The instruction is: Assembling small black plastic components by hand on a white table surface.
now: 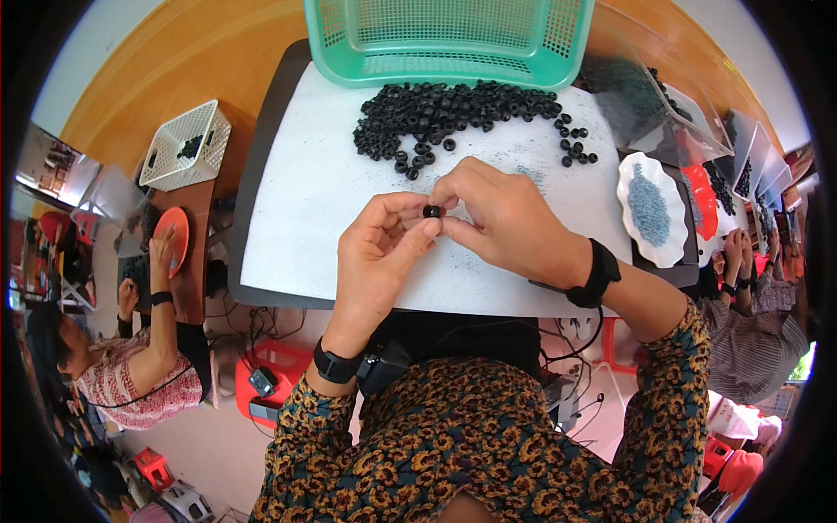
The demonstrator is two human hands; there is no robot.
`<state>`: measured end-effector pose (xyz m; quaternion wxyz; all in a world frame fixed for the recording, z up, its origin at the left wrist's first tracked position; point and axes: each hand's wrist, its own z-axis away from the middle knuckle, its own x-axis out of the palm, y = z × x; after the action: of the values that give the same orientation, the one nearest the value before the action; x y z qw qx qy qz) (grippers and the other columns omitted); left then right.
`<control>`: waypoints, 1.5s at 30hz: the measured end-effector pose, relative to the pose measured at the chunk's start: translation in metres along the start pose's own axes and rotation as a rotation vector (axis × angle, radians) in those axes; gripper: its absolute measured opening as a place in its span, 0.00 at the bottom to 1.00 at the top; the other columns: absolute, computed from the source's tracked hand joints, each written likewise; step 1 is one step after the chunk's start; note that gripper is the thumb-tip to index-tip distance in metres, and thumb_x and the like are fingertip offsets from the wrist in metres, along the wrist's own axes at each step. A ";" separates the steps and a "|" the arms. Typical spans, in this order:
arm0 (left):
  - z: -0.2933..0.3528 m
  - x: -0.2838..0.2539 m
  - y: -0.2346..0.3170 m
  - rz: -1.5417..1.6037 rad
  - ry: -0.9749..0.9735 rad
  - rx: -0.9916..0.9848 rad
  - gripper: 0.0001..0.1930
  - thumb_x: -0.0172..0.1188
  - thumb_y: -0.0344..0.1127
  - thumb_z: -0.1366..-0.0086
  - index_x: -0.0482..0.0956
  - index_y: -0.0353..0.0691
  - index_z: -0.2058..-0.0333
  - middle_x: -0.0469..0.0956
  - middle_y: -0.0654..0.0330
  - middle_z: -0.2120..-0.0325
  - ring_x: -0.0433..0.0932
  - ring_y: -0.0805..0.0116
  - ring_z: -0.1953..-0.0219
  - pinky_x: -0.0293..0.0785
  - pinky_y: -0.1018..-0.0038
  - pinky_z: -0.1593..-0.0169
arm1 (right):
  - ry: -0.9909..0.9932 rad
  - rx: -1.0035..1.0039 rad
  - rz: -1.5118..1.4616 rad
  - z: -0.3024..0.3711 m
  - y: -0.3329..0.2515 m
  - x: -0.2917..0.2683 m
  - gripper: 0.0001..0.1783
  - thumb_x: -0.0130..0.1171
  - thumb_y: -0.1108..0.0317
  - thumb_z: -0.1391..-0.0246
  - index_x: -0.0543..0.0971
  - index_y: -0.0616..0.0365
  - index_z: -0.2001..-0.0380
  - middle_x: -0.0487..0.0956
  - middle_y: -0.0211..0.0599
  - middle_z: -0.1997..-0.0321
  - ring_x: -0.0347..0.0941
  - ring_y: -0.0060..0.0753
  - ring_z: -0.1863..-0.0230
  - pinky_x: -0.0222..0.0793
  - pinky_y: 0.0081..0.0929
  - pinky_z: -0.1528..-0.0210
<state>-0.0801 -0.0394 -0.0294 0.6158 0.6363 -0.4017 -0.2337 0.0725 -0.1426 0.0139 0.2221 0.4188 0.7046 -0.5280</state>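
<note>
A small round black bead (432, 211) is pinched between the thumb and fingertips of my left hand (379, 248), above the white sheet. My right hand (510, 218) meets it from the right, thumb and forefinger closed together right against the bead; whatever lies between those fingertips is too small to make out. Beyond my hands spreads a pile of black beads (453, 113), with several loose ones at its right end. A white scalloped dish (626, 196) of tiny blue-grey pieces (648, 209) stands to the right of my right hand.
A green mesh basket (445, 65) borders the pile at the far side. The white sheet (296, 218) covers a dark board (248, 209). Clear plastic bins (645, 96) stand at the right. Co-workers sit on both sides, the left one (144, 357) beside an orange plate (177, 240) and white basket (186, 144).
</note>
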 end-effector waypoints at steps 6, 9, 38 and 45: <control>-0.003 0.005 -0.004 0.024 0.018 -0.045 0.11 0.59 0.29 0.34 0.77 0.32 0.54 0.80 0.58 0.65 0.78 0.74 0.64 0.74 0.78 0.58 | 0.025 0.000 -0.010 0.005 0.024 -0.024 0.11 0.64 0.69 0.51 0.78 0.59 0.63 0.79 0.40 0.66 0.78 0.39 0.69 0.73 0.29 0.67; -0.001 0.003 -0.004 0.000 0.031 -0.052 0.11 0.60 0.30 0.34 0.78 0.32 0.55 0.80 0.58 0.66 0.77 0.74 0.65 0.74 0.78 0.59 | 0.093 0.203 0.023 -0.002 0.052 -0.055 0.08 0.62 0.70 0.47 0.80 0.62 0.65 0.78 0.35 0.73 0.69 0.20 0.75 0.66 0.21 0.74; -0.006 0.011 -0.006 0.056 -0.017 -0.072 0.12 0.57 0.25 0.34 0.74 0.30 0.53 0.80 0.55 0.63 0.79 0.73 0.64 0.76 0.77 0.57 | -0.253 0.512 -0.590 -0.009 0.018 -0.047 0.09 0.60 0.69 0.44 0.80 0.63 0.63 0.77 0.27 0.74 0.69 0.15 0.74 0.67 0.17 0.73; -0.005 0.010 -0.006 0.048 -0.045 -0.079 0.11 0.58 0.25 0.35 0.76 0.31 0.54 0.81 0.57 0.65 0.80 0.72 0.64 0.76 0.78 0.57 | -0.300 0.502 -0.736 -0.004 0.013 -0.035 0.09 0.61 0.70 0.44 0.79 0.65 0.62 0.77 0.28 0.73 0.69 0.15 0.76 0.67 0.16 0.74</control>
<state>-0.0691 -0.0449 -0.0324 0.6367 0.5962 -0.4210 -0.2486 0.1029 -0.1498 0.0347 0.0114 0.1012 0.6167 -0.7805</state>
